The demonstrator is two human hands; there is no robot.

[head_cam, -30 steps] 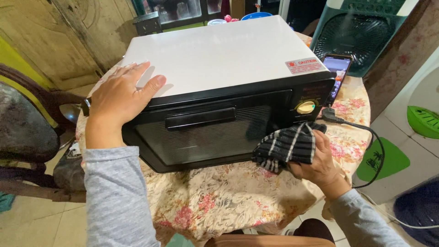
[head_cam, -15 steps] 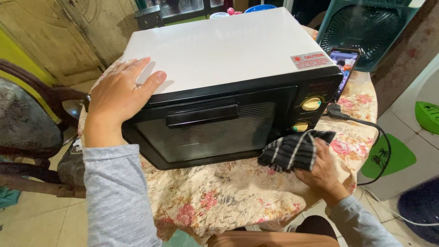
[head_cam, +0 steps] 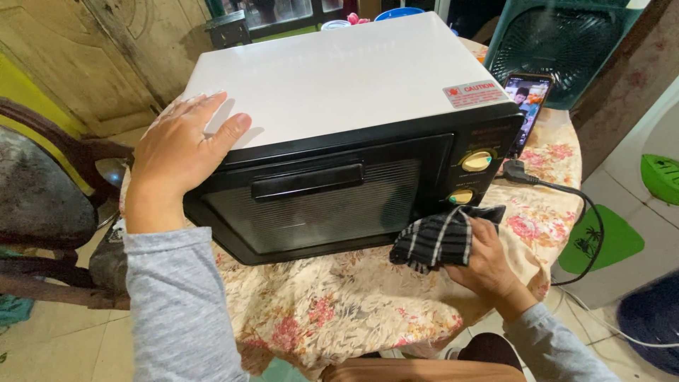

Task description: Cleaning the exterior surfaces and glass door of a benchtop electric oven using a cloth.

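Right hand [head_cam: 488, 262] clutches striped cloth [head_cam: 438, 237] against oven [head_cam: 339, 141] front, below knobs [head_cam: 475, 161]; left hand [head_cam: 177, 159] lies flat, grip wide, on top. Risk: cloth could turn a knob; plug [head_cam: 515, 170] nearby could snag.

floral tablecloth [head_cam: 353, 297] on table | phone [head_cam: 527, 99] propped behind | black plug [head_cam: 515, 172] | teal fan [head_cam: 559, 42] | dark chair [head_cam: 42, 198] at left

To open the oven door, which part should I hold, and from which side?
Probably the long black handle across the top of the door. It juts out with a gap behind, so come from the front, curling fingers over it from above. Both hands are elsewhere.
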